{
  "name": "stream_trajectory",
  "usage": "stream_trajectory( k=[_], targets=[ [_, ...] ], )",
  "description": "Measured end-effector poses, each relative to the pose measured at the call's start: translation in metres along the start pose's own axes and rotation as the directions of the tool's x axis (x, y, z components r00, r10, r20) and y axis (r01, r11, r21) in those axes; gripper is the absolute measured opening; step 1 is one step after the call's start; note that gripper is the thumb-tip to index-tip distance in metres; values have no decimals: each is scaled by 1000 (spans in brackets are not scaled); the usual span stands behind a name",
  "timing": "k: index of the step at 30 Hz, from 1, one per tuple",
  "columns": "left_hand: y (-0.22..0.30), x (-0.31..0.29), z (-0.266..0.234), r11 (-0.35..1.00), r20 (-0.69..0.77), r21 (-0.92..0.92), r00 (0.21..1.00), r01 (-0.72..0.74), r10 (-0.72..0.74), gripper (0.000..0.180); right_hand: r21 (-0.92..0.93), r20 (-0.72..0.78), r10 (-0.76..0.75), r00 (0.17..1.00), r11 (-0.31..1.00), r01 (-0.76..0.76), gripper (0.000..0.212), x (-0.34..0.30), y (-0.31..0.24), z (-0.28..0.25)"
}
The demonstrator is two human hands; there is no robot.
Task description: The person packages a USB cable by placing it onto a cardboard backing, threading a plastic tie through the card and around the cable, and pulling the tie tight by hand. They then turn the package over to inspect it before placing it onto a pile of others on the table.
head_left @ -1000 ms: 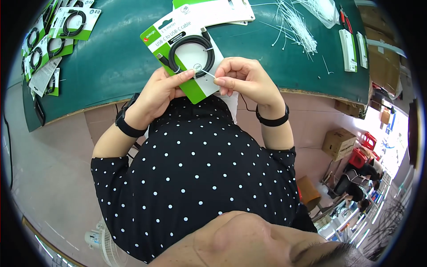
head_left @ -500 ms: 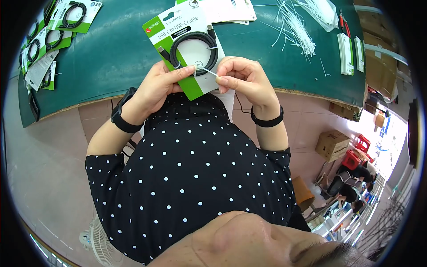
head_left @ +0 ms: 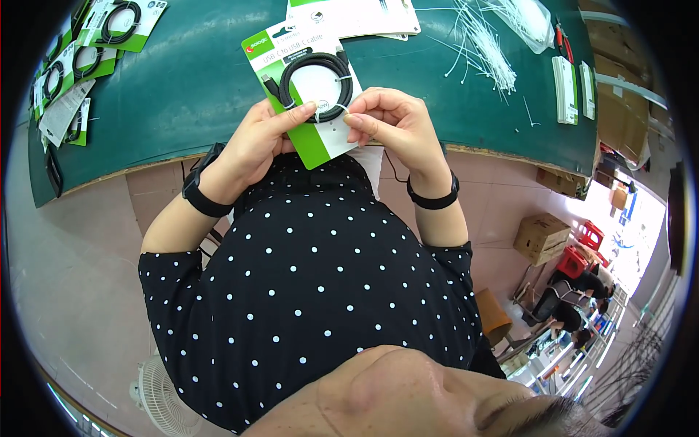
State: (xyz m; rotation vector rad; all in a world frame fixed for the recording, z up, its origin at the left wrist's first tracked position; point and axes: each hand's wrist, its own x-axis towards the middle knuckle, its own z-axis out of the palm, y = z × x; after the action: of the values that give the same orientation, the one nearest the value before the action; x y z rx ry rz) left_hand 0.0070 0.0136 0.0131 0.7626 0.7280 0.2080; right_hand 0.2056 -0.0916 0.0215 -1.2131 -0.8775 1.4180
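Note:
My left hand (head_left: 251,142) grips a white-and-green packaging card (head_left: 320,149) near the table's front edge, its thumb pressed on the front. A coiled black cable (head_left: 313,58) with metal-tipped plugs lies against the card, with white ties around the coil at its left and right sides. At the coil's lower right, a thin white cable tie (head_left: 339,107) curves out from the card. My right hand (head_left: 393,124) pinches that tie between thumb and forefinger, the other fingers curled. The card's back is hidden.
Carded black cables (head_left: 120,25) overlap at the table's (head_left: 182,95) far left. Blank-looking cards (head_left: 371,22) lie behind my hands. To the right are loose white cable ties (head_left: 484,62), a clear bag of ties (head_left: 528,25), red-handled pliers (head_left: 564,40) and narrow card stacks (head_left: 564,91).
The card has shifted slightly down and tilted. My right hand has moved a little left, closer to the coil, and the tie that was straight now bends in an arc.

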Motion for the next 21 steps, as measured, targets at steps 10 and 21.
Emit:
stream_trajectory(
  k=[10,21],
  targets=[
    [1,0,-1,998,-6,-16,999,52,-53,35,-102,-24,-54,998,993,51,7,-4,4,4],
    [2,-3,0,1000,-2,-10,1000,21,-21,35,-189,-59,-173,983,969,159,5,-6,9,12]
  ],
)
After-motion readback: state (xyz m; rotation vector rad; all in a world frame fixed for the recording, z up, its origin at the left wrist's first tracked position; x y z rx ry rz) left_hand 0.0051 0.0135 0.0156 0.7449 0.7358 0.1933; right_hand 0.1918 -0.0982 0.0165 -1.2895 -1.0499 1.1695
